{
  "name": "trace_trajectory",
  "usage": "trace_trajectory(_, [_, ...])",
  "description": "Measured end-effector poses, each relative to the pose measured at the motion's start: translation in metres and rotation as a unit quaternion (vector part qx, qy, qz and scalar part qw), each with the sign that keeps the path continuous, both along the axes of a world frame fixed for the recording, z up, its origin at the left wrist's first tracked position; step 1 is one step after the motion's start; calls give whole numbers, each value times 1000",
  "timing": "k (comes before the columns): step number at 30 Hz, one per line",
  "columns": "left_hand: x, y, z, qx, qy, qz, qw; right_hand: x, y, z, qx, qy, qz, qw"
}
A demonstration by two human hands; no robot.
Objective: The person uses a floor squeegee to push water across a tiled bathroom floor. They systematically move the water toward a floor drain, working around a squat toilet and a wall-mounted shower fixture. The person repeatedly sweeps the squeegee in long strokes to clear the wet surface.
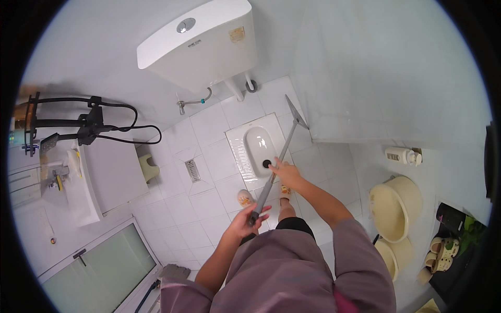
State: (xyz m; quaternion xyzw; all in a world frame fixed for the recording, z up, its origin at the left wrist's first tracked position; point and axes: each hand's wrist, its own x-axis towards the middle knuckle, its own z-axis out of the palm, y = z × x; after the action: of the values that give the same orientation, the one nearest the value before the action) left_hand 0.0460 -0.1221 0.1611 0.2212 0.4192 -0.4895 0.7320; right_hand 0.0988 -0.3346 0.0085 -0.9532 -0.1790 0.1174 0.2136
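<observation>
My left hand (248,221) is closed around the dark lower end of the grey handle of a long-handled squeegee (287,141). Further up, my right hand (287,173) holds the same pole loosely, its fingers partly spread across it. The squeegee's triangular head (296,113) is at the far end, near the foot of the right wall; whether it touches the floor or the wall cannot be told. Under the pole lies a white ceramic squat toilet (258,146), with a dark drain hole near my right hand. My feet, in patterned clogs (245,198), stand at its near edge.
A white cistern (199,47) hangs on the far wall above pipes. A floor drain (192,170), a green stool (148,168), a washbasin cabinet (113,172) and a black shower set (92,125) are leftward. Cream basins (395,209), a pump bottle (401,155) and clogs (442,254) are rightward.
</observation>
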Motion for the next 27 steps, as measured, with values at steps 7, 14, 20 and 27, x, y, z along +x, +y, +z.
trace_trajectory(7, [-41,6,-21,-14,97,54,994,-1,45,-43,-164,93,201,961])
trace_trajectory(14, [-91,72,56,75,72,66,992,-54,137,-8,-29,61,277,958])
trace_trajectory(20, [-102,75,116,116,24,-27,993,-78,145,34,19,33,247,968])
trace_trajectory(27, [-121,34,49,-5,7,-57,998,-111,32,28,-54,102,141,983])
